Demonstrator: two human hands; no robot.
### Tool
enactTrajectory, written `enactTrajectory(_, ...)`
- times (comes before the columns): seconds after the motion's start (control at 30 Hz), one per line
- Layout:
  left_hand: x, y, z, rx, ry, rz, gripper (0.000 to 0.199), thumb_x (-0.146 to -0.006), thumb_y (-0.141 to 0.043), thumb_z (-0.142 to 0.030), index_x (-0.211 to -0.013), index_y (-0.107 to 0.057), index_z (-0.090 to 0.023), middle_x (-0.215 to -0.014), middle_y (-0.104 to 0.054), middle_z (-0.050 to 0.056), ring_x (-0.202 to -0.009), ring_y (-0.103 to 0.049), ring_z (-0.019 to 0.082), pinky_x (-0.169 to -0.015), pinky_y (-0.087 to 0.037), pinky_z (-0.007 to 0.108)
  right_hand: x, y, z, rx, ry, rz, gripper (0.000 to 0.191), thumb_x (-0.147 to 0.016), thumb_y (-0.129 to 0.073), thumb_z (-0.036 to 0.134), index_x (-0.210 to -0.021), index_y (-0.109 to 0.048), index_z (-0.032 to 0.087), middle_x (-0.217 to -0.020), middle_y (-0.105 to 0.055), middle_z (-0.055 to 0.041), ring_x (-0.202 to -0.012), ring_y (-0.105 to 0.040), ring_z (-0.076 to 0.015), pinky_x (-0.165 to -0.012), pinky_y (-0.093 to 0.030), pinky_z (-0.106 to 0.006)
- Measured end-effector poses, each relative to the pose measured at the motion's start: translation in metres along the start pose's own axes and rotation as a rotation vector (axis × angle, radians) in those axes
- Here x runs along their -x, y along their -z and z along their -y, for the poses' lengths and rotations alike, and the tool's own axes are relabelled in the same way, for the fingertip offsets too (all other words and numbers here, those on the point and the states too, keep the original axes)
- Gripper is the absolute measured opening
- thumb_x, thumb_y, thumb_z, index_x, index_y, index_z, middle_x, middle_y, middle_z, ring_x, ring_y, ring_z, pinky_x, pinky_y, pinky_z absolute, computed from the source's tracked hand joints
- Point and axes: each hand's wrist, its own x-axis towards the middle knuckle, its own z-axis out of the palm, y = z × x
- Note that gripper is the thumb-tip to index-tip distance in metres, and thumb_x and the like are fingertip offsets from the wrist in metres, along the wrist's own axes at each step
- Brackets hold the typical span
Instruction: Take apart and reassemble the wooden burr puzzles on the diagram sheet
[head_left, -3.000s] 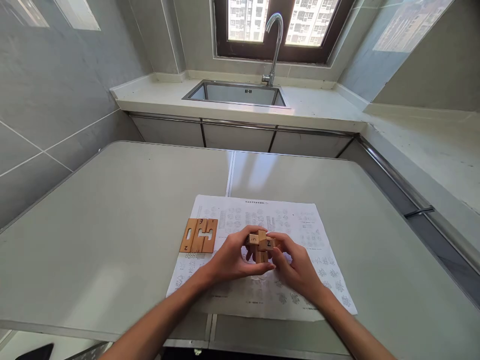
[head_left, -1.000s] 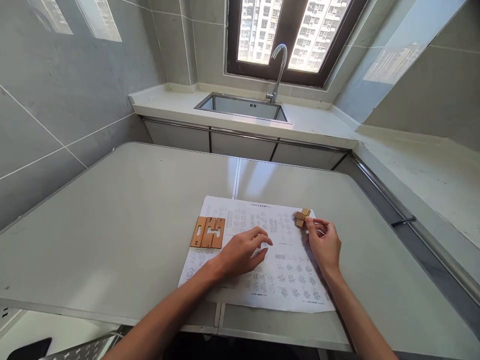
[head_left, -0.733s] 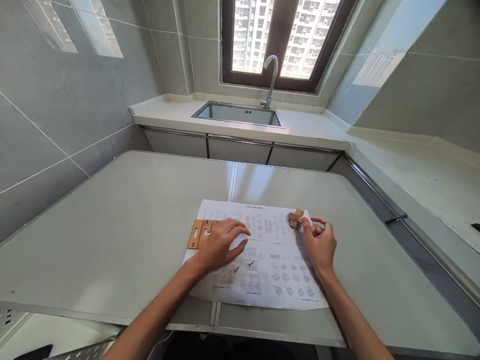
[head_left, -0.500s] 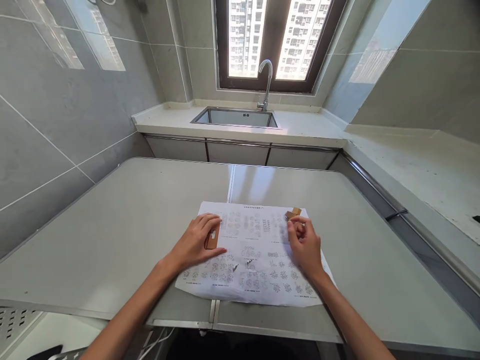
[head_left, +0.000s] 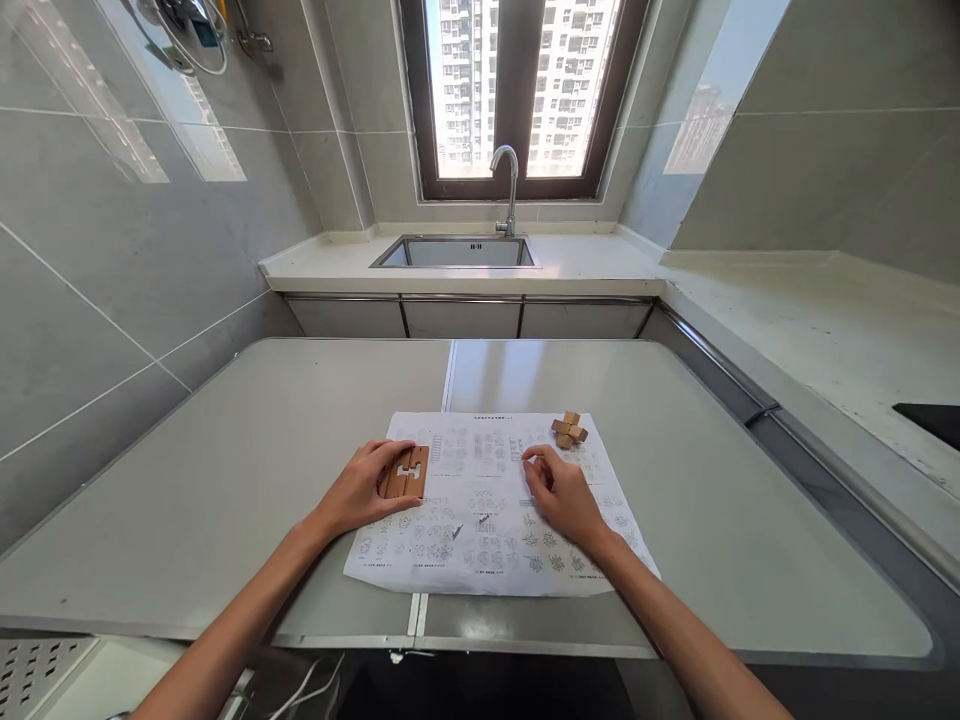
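Observation:
A flat brown wooden puzzle board [head_left: 415, 475] with a light cut-out in its middle lies on the left part of a printed paper sheet [head_left: 465, 490]. My left hand [head_left: 367, 487] grips it, thumb at the near edge and fingers at the far edge. A cross-shaped wooden burr puzzle [head_left: 569, 430] rests near the sheet's far right corner, untouched. Below and left of it, my right hand [head_left: 562, 495] hovers over or rests on the paper with fingers curled in; no object shows in them. Two small grey metallic pieces [head_left: 457, 531] lie on the sheet between the hands.
The sheet lies on a pale folding table [head_left: 225, 480] with a centre seam. Beyond stand a counter [head_left: 592, 262], a sink [head_left: 456, 252] and a tap [head_left: 511, 190]. Another counter [head_left: 825, 310] runs along the right. White cables [head_left: 304, 690] hang below the front edge.
My right hand has drawn away from the burr puzzle, which now shows fully. The view has tilted up and shifted right. My left hand still grips the board, more of which is visible.

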Motion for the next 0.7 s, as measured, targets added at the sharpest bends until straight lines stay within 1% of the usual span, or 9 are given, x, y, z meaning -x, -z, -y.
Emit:
enactTrajectory(0.17,-0.001,0.0,-0.004,-0.032,-0.002,-0.042,0.081,-0.079,-0.082,-0.065,-0.145,-0.054,-0.028,-0.139,-0.064,0.013,-0.125,-0.06,0.035,-0.102,-0.056,0.049,-0.002,0.001,-0.001,0.006,0.011,0.003,0.016,-0.104,-0.049,0.033,-0.102,-0.06,0.022,-0.063,-0.045,0.0069,-0.054,-0.042,-0.0139,-0.056,-0.036,-0.026)
enactTrajectory(0.3,-0.003,0.001,-0.006,-0.07,-0.006,-0.039,0.084,-0.079,-0.081,-0.065,-0.148,-0.053,-0.027,-0.141,-0.063,0.013,-0.127,-0.059,0.036,-0.101,-0.056,0.049,-0.003,0.001,0.0,0.014,0.019,0.004,0.015,-0.103,-0.049,0.031,-0.102,-0.06,0.022,-0.062,-0.045,0.0072,-0.054,-0.042,-0.0136,-0.057,-0.036,-0.026)
enactTrajectory(0.4,-0.004,0.001,-0.006,-0.068,-0.014,-0.03,0.082,-0.08,-0.081,-0.064,-0.148,-0.054,-0.028,-0.14,-0.063,0.013,-0.128,-0.059,0.035,-0.102,-0.056,0.049,-0.003,0.0,-0.001,0.017,0.025,0.003,0.014,-0.103,-0.049,0.031,-0.102,-0.06,0.022,-0.062,-0.046,0.0073,-0.053,-0.043,-0.0134,-0.057,-0.037,-0.026)
enactTrajectory(0.57,-0.007,0.0,-0.009,-0.08,-0.059,-0.058,0.076,-0.079,-0.082,-0.062,-0.142,-0.058,-0.026,-0.132,-0.067,0.013,-0.122,-0.062,0.035,-0.098,-0.058,0.049,-0.003,0.0,-0.005,0.042,0.029,-0.001,0.013,-0.102,-0.049,0.03,-0.102,-0.06,0.022,-0.062,-0.046,0.0075,-0.052,-0.043,-0.0129,-0.056,-0.037,-0.025)
enactTrajectory(0.7,-0.01,-0.001,-0.014,-0.128,-0.125,-0.09,0.074,-0.079,-0.082,-0.06,-0.14,-0.058,-0.025,-0.127,-0.07,0.013,-0.119,-0.063,0.035,-0.098,-0.057,0.05,-0.004,0.0,-0.006,0.042,0.017,0.011,0.013,-0.102,-0.05,0.03,-0.101,-0.061,0.022,-0.062,-0.046,0.0076,-0.052,-0.042,-0.0128,-0.056,-0.036,-0.026)
